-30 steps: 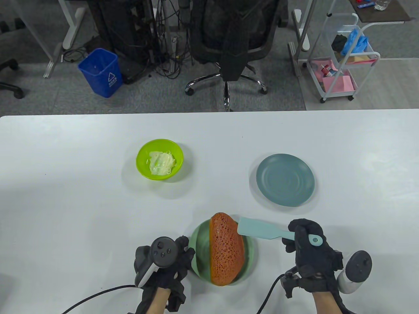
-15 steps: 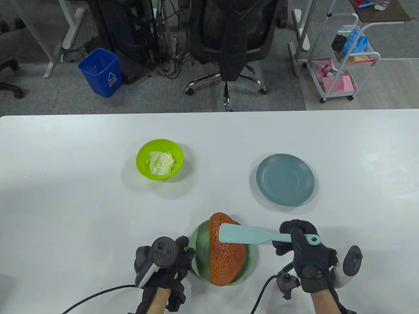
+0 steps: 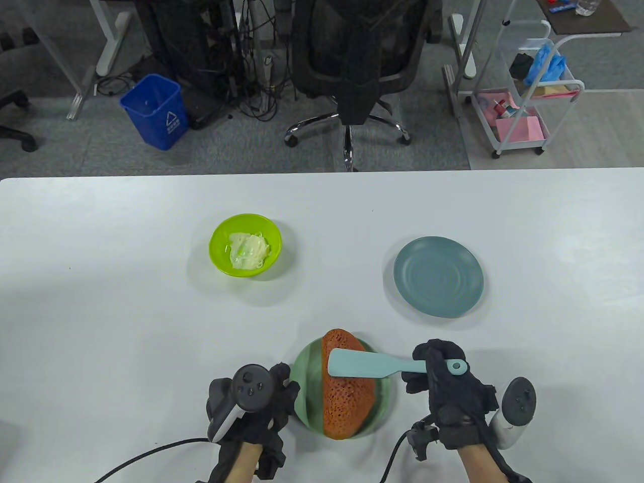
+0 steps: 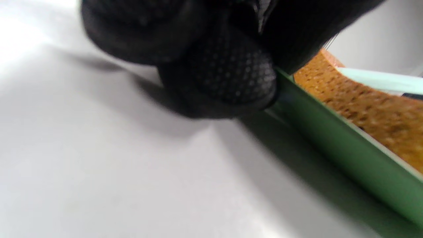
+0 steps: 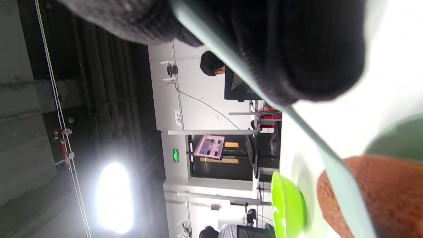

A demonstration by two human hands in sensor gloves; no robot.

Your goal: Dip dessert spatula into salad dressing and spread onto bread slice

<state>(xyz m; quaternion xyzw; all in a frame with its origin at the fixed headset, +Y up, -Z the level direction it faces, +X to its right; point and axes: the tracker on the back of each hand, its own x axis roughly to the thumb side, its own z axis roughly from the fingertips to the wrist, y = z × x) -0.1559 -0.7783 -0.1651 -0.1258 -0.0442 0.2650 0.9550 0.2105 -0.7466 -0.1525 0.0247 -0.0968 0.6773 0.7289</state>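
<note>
An orange-brown bread slice [image 3: 347, 397] lies on a green plate [image 3: 305, 372] at the table's front middle. My right hand [image 3: 443, 382] grips the handle of a light blue spatula [image 3: 362, 363]; its blade lies over the upper part of the bread. My left hand [image 3: 261, 397] rests on the table with its fingers touching the plate's left rim [image 4: 317, 132]. The lime green bowl [image 3: 246, 244] of pale dressing [image 3: 247, 249] stands further back on the left. In the right wrist view the spatula [image 5: 330, 165] crosses the bread [image 5: 390, 191], with the bowl [image 5: 287, 208] behind.
An empty grey-blue plate [image 3: 438, 276] sits at the right middle of the white table [image 3: 100, 302]. Beyond the far edge are an office chair [image 3: 357, 60], a blue bin [image 3: 155, 110] and a white cart [image 3: 533, 85].
My right hand has moved left, carrying the spatula blade from beside the bread's right edge to over its upper part. My left hand has not moved.
</note>
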